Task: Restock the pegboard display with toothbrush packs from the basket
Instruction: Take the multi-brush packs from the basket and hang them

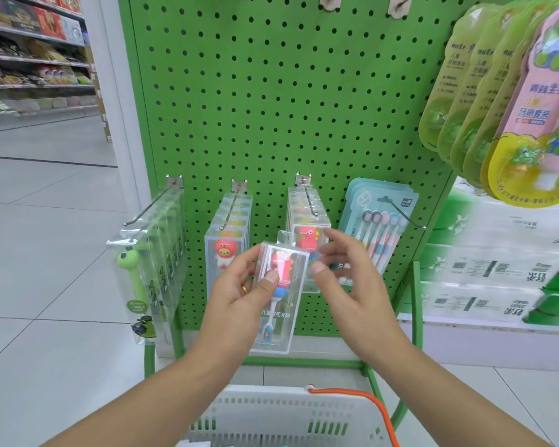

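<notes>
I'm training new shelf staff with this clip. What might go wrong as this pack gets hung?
The left hand alone grips the clear dinosaur toothbrush pack; the right hand is open beside it, so the pack may slip. The matching hook looks nearly full, so threading may be fiddly. The neighbouring pig packs hang close enough to bump.

Bare green pegboard above my fingers lies open; hanging toothbrush packs crowd the hooks ahead.

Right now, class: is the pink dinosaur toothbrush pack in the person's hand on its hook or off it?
Off. The left hand grips the pack below and in front of the hook.
</notes>
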